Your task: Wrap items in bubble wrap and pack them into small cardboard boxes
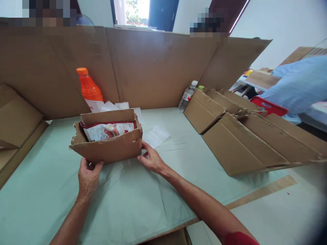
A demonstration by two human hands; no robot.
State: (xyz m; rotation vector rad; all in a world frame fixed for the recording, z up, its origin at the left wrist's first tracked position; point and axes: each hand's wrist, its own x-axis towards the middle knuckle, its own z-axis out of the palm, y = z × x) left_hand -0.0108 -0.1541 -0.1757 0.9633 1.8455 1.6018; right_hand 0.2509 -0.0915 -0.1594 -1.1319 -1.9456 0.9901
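Observation:
A small open cardboard box [109, 148] sits on the pale green table cover [133, 200] in front of me. Inside it lies a red and white printed packet [108, 131]. My left hand [88, 177] grips the box's lower left corner from below. My right hand [152, 159] presses against the box's lower right corner, fingers touching the cardboard. The box's flaps stand up around the packet.
An orange bottle [89, 89] and white papers [155, 136] stand behind the box. A stack of flattened cartons [245, 136] lies to the right, with a clear water bottle [187, 96] behind it. A tall cardboard wall [153, 64] closes the back. A person's blue sleeve [298, 85] is at far right.

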